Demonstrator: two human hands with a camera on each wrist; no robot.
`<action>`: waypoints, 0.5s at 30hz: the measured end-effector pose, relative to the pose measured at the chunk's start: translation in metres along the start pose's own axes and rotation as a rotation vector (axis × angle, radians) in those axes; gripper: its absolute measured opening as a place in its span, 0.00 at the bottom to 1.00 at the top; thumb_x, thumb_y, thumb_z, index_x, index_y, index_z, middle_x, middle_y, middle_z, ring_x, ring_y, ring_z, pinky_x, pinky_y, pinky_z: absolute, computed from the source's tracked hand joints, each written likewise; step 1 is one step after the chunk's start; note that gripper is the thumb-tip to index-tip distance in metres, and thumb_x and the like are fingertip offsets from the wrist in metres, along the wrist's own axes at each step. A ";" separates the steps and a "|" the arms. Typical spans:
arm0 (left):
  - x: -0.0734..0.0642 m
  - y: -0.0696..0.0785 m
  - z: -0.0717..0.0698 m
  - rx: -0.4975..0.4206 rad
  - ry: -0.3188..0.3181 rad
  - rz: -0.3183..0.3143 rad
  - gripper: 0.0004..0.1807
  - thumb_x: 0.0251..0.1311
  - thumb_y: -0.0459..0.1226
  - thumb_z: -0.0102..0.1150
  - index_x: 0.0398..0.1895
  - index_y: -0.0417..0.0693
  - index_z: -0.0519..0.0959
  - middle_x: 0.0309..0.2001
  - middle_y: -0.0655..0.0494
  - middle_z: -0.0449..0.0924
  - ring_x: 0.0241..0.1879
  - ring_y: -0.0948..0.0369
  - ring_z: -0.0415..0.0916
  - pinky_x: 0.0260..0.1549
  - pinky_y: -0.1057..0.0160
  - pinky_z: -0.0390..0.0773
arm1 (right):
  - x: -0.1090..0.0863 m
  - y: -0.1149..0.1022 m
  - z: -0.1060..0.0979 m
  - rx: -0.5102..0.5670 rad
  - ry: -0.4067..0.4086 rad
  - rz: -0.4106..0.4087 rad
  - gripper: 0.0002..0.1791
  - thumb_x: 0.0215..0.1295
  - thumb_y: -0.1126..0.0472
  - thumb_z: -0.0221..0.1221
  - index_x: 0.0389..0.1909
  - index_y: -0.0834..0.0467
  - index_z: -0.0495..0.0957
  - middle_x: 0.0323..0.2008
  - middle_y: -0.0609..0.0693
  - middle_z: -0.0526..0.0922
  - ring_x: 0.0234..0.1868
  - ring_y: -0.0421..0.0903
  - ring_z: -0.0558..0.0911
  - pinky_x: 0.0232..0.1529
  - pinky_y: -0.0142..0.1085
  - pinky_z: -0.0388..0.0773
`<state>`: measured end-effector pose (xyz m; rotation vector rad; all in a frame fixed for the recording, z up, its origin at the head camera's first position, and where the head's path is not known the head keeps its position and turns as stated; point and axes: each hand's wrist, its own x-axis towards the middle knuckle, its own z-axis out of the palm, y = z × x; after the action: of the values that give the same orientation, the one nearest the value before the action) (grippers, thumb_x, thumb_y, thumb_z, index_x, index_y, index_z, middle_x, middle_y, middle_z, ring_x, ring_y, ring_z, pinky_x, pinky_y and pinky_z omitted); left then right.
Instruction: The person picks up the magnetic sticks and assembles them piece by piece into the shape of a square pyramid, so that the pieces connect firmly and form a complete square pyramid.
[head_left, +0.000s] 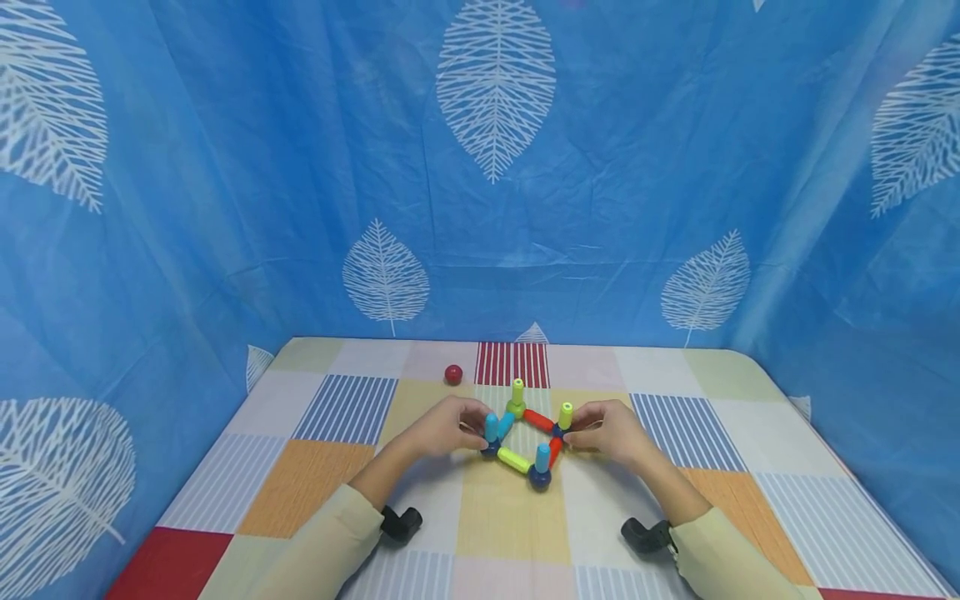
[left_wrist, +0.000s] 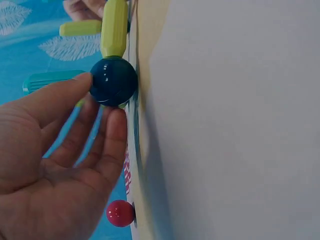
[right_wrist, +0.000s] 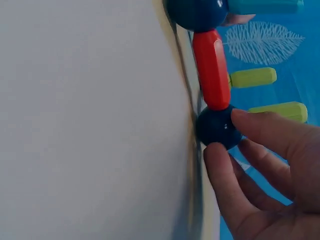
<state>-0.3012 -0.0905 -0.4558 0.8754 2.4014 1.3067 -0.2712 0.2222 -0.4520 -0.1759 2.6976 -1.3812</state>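
Observation:
A frame of coloured rods joined by balls lies on the patterned cloth in the head view, an upright rod on each corner. With thumb and fingertips, my left hand (head_left: 453, 427) pinches the left dark blue ball (left_wrist: 114, 82), which bears a light blue upright rod (head_left: 491, 427). On the other side my right hand (head_left: 609, 429) pinches the right dark blue ball (right_wrist: 218, 127), under a yellow-green upright rod (head_left: 566, 415). Nearest me is another dark blue ball (head_left: 539, 477); a green ball (head_left: 515, 409) forms the far corner. Two red rods (head_left: 537, 420), a yellow-green rod (head_left: 513, 460) and a light blue rod (head_left: 506, 425) link them.
A loose red ball (head_left: 453, 374) lies beyond my left hand, near the table's back edge. The checked tablecloth (head_left: 510, 525) spreads under everything. Blue curtains (head_left: 585, 208) with white leaves stand behind and at both sides.

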 end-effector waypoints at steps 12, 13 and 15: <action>0.002 0.001 0.001 -0.004 -0.032 -0.064 0.11 0.56 0.27 0.72 0.42 0.42 0.84 0.40 0.50 0.86 0.44 0.57 0.86 0.47 0.62 0.85 | -0.036 -0.045 0.016 -0.132 -0.231 0.011 0.17 0.47 0.66 0.77 0.34 0.61 0.78 0.24 0.49 0.83 0.24 0.44 0.82 0.28 0.37 0.80; 0.002 0.000 0.001 -0.003 -0.037 -0.067 0.11 0.56 0.26 0.71 0.42 0.42 0.84 0.40 0.51 0.86 0.43 0.58 0.86 0.47 0.63 0.85 | -0.037 -0.047 0.020 -0.124 -0.230 -0.002 0.19 0.47 0.63 0.78 0.35 0.61 0.78 0.25 0.49 0.82 0.24 0.43 0.82 0.27 0.37 0.80; 0.002 0.000 0.001 0.006 -0.046 -0.067 0.11 0.56 0.26 0.71 0.42 0.42 0.84 0.40 0.51 0.86 0.43 0.58 0.86 0.47 0.63 0.85 | -0.038 -0.049 0.029 -0.132 -0.194 -0.016 0.22 0.47 0.59 0.80 0.35 0.60 0.77 0.24 0.49 0.82 0.23 0.43 0.82 0.26 0.36 0.79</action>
<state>-0.3026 -0.0886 -0.4567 0.8105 2.3795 1.2424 -0.2266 0.1762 -0.4271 -0.3246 2.6295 -1.1257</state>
